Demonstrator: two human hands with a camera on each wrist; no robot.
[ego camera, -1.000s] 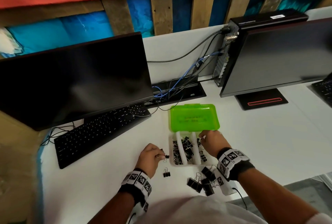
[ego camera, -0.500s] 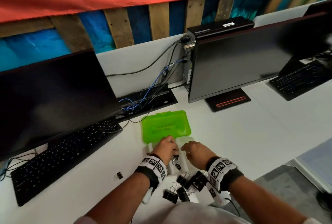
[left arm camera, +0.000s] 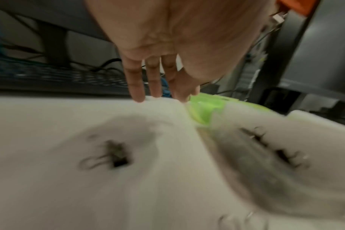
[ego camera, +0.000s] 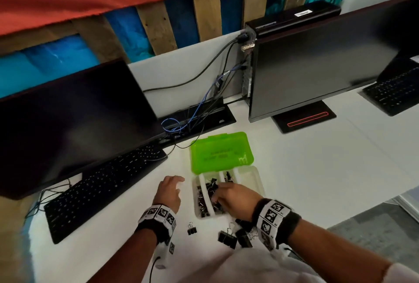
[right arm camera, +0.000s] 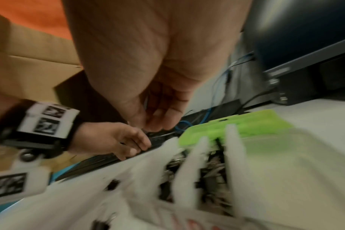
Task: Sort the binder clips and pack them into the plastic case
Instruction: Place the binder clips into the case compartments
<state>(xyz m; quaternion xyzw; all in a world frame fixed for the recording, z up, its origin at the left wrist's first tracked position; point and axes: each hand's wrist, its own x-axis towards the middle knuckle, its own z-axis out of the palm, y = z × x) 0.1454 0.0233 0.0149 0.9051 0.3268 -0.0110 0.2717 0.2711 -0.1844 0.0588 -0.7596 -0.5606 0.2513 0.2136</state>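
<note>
We look down on a white desk [ego camera: 317,180] where a clear plastic case with white dividers [ego camera: 254,183] lies open just in front of us, its translucent lime-green lid [ego camera: 221,152] folded back flat toward the screens. The case has long narrow compartments; the left ones are crowded with small black binder clips with silver wire handles [ego camera: 205,194], while the rightmost compartment looks bare. Our right hand [ego camera: 233,198] hangs over the middle compartments with its fingers curled together; the right wrist view is too blurred for us to tell whether it pinches a clip. Our left hand [ego camera: 170,192] hovers just left of the case, fingers straight and relaxed, holding nothing. Nearer to us, one small black clip [ego camera: 191,229] lies alone on the desk, and a loose heap of larger black binder clips [ego camera: 233,236] sits just beside the case's near edge, partly under our right wrist. A black keyboard [ego camera: 102,187] and a dark monitor [ego camera: 74,121] stand to the left, and a second dark monitor [ego camera: 317,67] to the right.
</note>
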